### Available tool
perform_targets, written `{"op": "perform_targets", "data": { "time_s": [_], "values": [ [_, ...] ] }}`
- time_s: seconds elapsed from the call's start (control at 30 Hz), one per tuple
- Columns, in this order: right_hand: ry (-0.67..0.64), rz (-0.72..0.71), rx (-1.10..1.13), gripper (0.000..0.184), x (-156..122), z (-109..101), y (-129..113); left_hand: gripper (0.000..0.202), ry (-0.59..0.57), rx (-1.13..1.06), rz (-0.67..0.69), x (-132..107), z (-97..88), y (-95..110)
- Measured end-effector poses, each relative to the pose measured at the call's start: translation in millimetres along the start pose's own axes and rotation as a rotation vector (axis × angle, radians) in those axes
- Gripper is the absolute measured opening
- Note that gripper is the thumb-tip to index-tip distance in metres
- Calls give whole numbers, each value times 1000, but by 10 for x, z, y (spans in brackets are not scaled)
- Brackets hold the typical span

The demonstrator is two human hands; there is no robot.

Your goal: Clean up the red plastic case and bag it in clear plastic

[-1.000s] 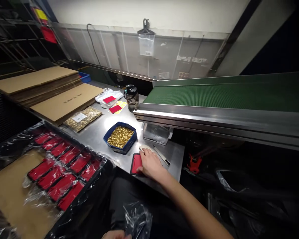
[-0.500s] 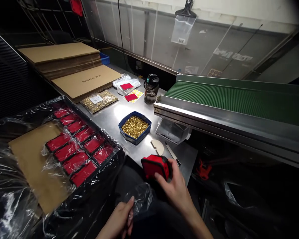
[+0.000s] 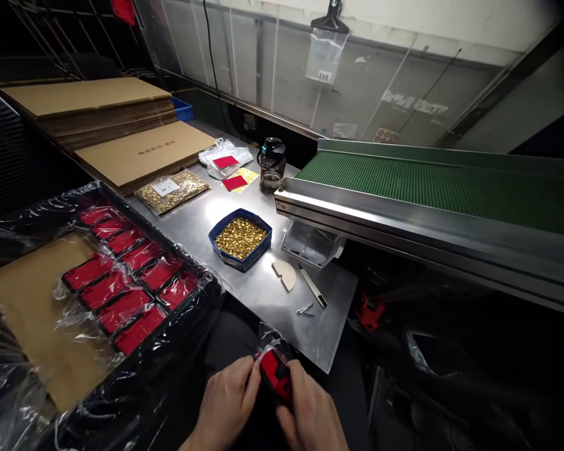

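At the bottom centre, below the table's front edge, both my hands hold a red and black case (image 3: pixel 275 376). My left hand (image 3: pixel 225 404) grips the clear plastic bag (image 3: pixel 269 338) around the case's upper end. My right hand (image 3: pixel 310 413) is closed on the case from the right and below. The case sits partly inside the bag. To the left, a black crate (image 3: pixel 188 326) lined with plastic film holds several more red cases (image 3: pixel 122 282) in rows beside a brown cardboard sheet (image 3: pixel 37 319).
On the steel table (image 3: pixel 263 294) stand a blue tray of small brass parts (image 3: pixel 239 238), a bag of brass parts (image 3: pixel 169 191), a semicircular card (image 3: pixel 284 274), a pen-like tool (image 3: pixel 313 285), a bottle (image 3: pixel 271 165) and flat cardboard stacks (image 3: pixel 136 153). A green conveyor (image 3: pixel 427 188) runs on the right.
My right hand lifted the red case off the table and brought it down to my lap. My left hand came up with the plastic bag, which now covers the case's end.
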State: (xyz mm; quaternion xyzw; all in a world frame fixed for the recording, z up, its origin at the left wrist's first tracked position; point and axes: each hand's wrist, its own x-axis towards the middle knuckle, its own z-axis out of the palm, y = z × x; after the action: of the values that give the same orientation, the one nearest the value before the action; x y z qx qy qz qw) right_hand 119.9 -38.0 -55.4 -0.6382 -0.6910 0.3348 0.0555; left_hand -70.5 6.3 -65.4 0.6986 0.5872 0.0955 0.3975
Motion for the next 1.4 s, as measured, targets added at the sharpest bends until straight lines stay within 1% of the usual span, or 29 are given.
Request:
{"op": "perform_targets", "data": {
  "time_s": [0.03,0.1,0.2,0.27,0.33,0.37,0.47,0.53,0.6,0.63,0.67,0.73,0.77,0.8,0.83,0.87,0.9,0.93,0.97,1.0,1.03,1.07,1.1,1.17,1.2,1.23,1.3,1.33,1.4],
  "values": [
    [56,-12,-17,58,-13,-2,5,38,-5,25,21,-3,-8,27],
    [106,-123,-88,53,-37,19,20,38,-13,69,66,-1,-33,69],
    [87,-313,-198,45,-47,75,38,37,-6,135,128,27,-60,129],
    [92,-338,-214,43,-47,92,54,36,-21,160,177,45,-63,182],
    [121,-305,-202,48,-58,75,76,34,-65,155,249,46,-65,252],
    [135,-265,-179,51,-70,57,85,33,-93,145,287,38,-72,291],
    [147,-77,-54,56,-122,-22,69,31,-152,100,355,-4,-130,414],
    [92,19,37,50,-154,-95,19,28,-169,76,428,-26,-199,479],
    [4,47,151,43,-179,-193,-37,26,-182,42,523,-30,-283,515],
    [-38,44,245,40,-188,-251,-55,25,-206,-18,549,-26,-323,520],
    [-71,37,357,37,-195,-311,-62,23,-247,-127,545,-20,-357,515],
    [-108,27,631,34,-192,-416,-33,16,-389,-446,444,-10,-389,482],
    [-132,29,784,37,-180,-450,3,21,-454,-601,378,-7,-379,455],
    [-161,34,925,43,-160,-468,49,32,-488,-731,315,-6,-350,425],
    [-191,48,1041,48,-132,-469,103,44,-495,-829,257,-5,-304,393],
    [-211,70,1124,53,-100,-455,160,55,-472,-902,199,-5,-244,362],
    [-208,98,1168,58,-68,-431,218,62,-417,-970,134,-5,-175,334],
    [-169,132,1172,63,-41,-404,271,68,-350,-1042,62,-4,-103,311],
    [-91,168,1146,65,-24,-379,314,75,-285,-1117,-17,-3,-35,296],
    [10,201,1110,64,-21,-360,343,81,-222,-1189,-100,-2,27,289],
    [108,228,1080,59,-34,-348,354,85,-168,-1252,-182,-2,80,289],
    [176,225,1047,52,-62,-343,347,87,-124,-1308,-256,-3,123,297],
    [197,183,1009,43,-101,-342,321,88,-94,-1354,-318,-4,158,309],
    [144,49,912,20,-189,-337,233,87,-49,-1416,-395,-10,210,338],
    [112,-11,855,15,-225,-327,184,85,-28,-1433,-407,-12,230,350],
    [99,-46,799,18,-252,-312,140,83,-6,-1439,-412,-15,246,357],
    [130,-45,707,22,-277,-272,92,79,38,-1430,-415,-20,268,355],
    [144,-43,678,20,-279,-253,91,77,56,-1421,-419,-25,273,346],
    [131,-83,658,15,-282,-228,130,74,76,-1405,-432,-39,272,315]
  ]
}}
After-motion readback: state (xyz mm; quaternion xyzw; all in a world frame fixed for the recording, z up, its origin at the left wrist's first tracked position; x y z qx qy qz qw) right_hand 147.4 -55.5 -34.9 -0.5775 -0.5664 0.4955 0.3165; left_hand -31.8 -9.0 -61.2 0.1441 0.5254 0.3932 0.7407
